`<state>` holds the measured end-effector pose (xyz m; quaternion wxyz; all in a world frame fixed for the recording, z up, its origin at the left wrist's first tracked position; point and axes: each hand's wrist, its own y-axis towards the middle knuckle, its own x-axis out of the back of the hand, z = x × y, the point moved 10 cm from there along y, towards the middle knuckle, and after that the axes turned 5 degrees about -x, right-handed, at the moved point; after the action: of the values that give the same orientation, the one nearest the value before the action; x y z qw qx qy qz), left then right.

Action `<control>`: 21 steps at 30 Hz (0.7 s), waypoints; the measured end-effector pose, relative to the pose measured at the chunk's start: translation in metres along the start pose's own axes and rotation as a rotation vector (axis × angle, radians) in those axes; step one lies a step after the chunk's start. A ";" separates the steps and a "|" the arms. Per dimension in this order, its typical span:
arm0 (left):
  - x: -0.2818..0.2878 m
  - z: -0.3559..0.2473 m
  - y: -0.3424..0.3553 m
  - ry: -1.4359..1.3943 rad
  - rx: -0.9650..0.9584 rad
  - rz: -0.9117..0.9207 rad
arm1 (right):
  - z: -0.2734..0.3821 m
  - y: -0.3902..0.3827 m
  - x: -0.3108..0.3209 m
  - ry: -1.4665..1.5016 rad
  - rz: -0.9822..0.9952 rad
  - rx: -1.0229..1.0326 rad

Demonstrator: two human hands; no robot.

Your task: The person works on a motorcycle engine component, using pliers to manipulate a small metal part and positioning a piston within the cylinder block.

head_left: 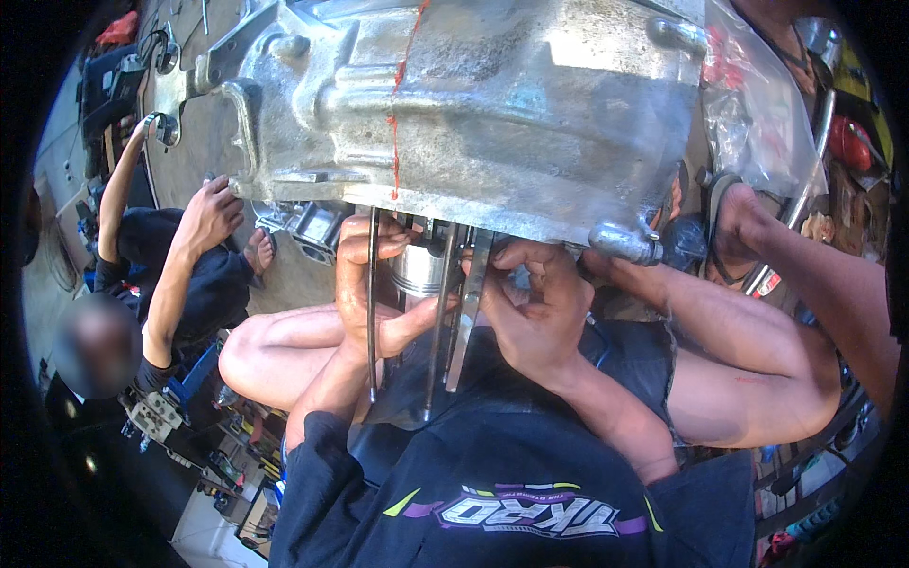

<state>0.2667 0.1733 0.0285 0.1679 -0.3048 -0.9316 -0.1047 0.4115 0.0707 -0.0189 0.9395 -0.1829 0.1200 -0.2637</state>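
A bright silver piston (423, 272) with ring grooves sits just under the lower edge of a large grey metal engine casing (530, 123). My left hand (358, 284) is closed round the piston's left side, fingers above and thumb stretched across below. My right hand (542, 308) is at the piston's right side with its fingers curled and pinched; what lies between those fingertips is hidden. Long dark studs (373, 322) hang from the casing between my hands. A flat metal bar (468, 317) stands among them, in front of my right fingertips.
At the left, another person's hand (213, 210) touches the casing's edge. A metal engine part (315, 229) lies on the ground behind my left hand. A clear plastic bag (757, 114) lies at the right, near a sandalled foot (737, 222). Tools crowd both sides.
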 end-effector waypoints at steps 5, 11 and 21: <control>0.001 0.002 -0.002 -0.020 0.014 -0.012 | -0.008 0.004 -0.002 -0.043 0.094 -0.211; 0.001 0.004 -0.001 -0.047 0.036 -0.023 | 0.007 0.012 -0.001 -0.216 0.172 -0.162; -0.001 0.002 0.001 -0.003 0.020 -0.019 | -0.007 0.014 -0.005 -0.099 0.276 -0.130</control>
<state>0.2670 0.1742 0.0265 0.1685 -0.2943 -0.9358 -0.0966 0.4110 0.0822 -0.0305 0.9577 -0.2380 0.1143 -0.1142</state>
